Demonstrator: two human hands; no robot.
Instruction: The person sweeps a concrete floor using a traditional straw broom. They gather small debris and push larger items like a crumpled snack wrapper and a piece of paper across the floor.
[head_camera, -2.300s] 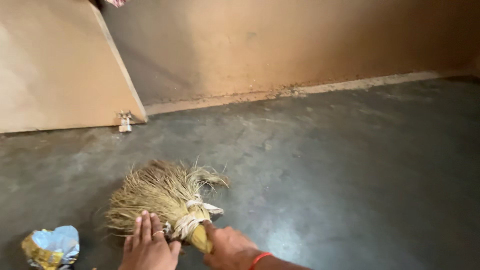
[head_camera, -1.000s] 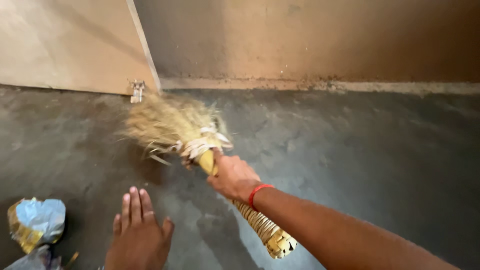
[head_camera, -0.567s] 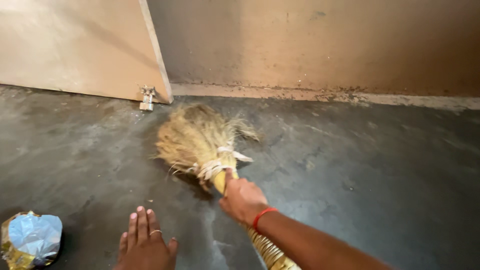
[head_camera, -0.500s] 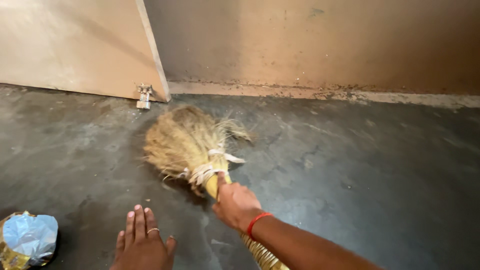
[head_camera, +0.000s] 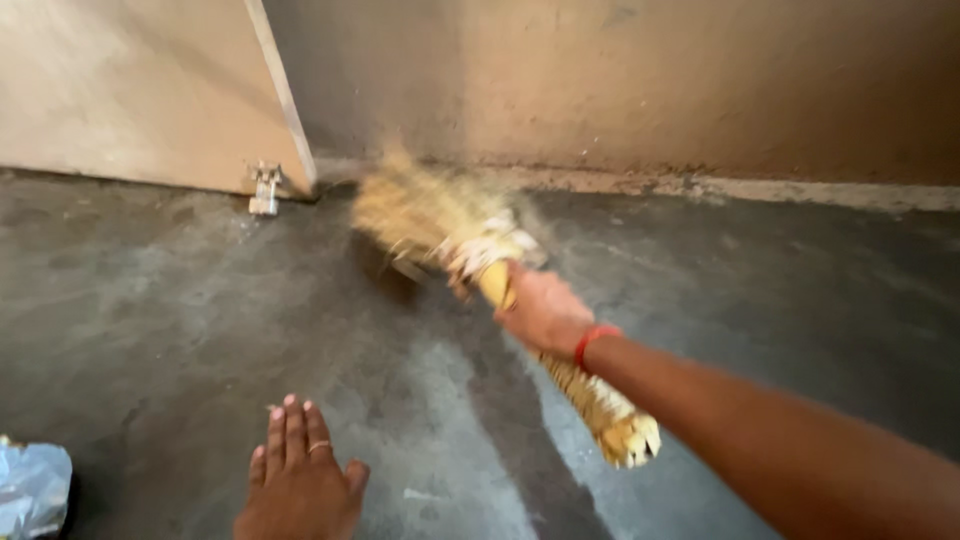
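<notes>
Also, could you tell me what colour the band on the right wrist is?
Red; the wrist band shows in the head view.

Broom (head_camera: 440, 235) right of door latch (head_camera: 264, 189)

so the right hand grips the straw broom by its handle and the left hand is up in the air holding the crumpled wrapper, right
Not quite. The right hand does grip the straw broom by its handle, but the left hand lies flat on the floor, empty. The crumpled wrapper sits apart from it, as the head view shows.
</notes>
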